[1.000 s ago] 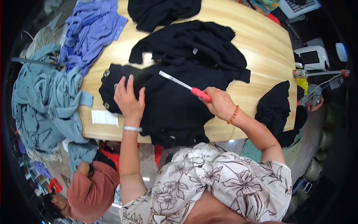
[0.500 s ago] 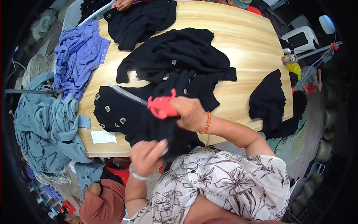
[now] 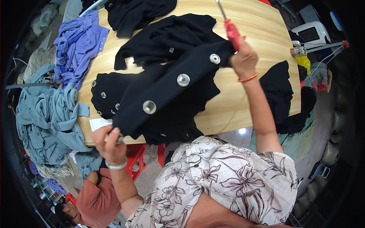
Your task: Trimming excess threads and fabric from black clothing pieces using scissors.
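A black knit garment [image 3: 164, 94] is stretched slantwise between my two hands, a strip with large shiny round buttons [image 3: 183, 80] facing up. At its lower left end my left hand [image 3: 110, 146] pinches the edge, by a button at the fingertips. Closed at the upper right end, my right hand [image 3: 244, 60] holds red-handled scissors [image 3: 232, 33], their metal blades pointing away. The garment's far corner meets this hand; whether the fingers grip it is hard to see. Beneath lies more black knit cloth [image 3: 114, 85] with buttons.
Other black garments lie farther back [image 3: 182, 32] and at the right edge [image 3: 275, 85]. Purple garments [image 3: 76, 49] and grey-blue ones [image 3: 45, 110] are heaped at left. A white paper slip [image 3: 99, 124] lies by the near edge. A person in a rust-coloured top [image 3: 100, 197] sits lower left.
My right hand has swung up and right with the scissors. My left hand has moved left and down, and the buttoned strip is now raised and stretched between them.
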Available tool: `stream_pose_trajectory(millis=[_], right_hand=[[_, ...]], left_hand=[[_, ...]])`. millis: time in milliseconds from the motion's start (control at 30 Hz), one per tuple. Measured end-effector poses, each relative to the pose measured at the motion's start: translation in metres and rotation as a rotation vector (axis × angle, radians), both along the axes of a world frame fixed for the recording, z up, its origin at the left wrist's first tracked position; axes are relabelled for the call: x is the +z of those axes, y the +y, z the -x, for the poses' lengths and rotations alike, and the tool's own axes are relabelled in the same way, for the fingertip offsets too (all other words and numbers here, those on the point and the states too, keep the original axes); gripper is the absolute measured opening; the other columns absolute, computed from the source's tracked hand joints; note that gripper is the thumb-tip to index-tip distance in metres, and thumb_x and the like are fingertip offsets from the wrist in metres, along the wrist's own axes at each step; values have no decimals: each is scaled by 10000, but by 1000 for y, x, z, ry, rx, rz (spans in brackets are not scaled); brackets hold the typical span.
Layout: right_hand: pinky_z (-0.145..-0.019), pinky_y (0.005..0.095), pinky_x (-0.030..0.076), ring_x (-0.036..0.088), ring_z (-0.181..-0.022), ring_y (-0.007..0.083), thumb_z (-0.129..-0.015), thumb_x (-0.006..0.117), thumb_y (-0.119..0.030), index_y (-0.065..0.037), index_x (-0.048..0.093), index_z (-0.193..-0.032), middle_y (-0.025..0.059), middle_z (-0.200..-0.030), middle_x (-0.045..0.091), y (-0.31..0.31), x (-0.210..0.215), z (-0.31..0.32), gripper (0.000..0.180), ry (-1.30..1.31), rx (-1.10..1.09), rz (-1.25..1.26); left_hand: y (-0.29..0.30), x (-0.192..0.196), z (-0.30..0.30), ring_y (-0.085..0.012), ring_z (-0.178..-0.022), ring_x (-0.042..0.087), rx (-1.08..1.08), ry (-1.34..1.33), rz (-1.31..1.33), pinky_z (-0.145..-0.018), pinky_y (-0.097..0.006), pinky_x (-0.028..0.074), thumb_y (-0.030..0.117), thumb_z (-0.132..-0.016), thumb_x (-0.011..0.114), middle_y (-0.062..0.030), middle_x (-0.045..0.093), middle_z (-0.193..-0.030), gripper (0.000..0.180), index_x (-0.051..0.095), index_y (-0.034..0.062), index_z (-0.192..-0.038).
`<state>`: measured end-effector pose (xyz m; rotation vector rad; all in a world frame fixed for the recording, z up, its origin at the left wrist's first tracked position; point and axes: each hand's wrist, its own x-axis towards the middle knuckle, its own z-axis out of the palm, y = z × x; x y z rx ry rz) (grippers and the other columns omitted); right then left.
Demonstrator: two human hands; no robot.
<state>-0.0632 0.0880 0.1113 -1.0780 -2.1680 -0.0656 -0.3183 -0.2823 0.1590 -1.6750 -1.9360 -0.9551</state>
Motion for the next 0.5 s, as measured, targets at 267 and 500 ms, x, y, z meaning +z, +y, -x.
stream_pose_trajectory(millis=[267, 500], right_hand=[[-668, 452, 525, 669, -772, 349, -781, 746, -286, -74, 594, -964, 145, -778, 671, -36, -58, -113, 319, -869, 35, 549], [-698, 447, 511, 619, -874, 408, -825, 633, -27, -42, 513, -1027, 186, -1190, 565, -113, -32, -109, 235, -450, 327, 660]], left_hand=[[-11, -105, -57, -336, -1010, 492, 28, -418, 787, -845, -429, 407, 128, -724, 739, -145, 505, -1075, 454, 556, 44, -1130], [-10, -134, -68, -336, -870, 547, 57, -472, 570, -751, -414, 458, 8, -737, 714, -144, 537, -921, 285, 544, 2, -967]])
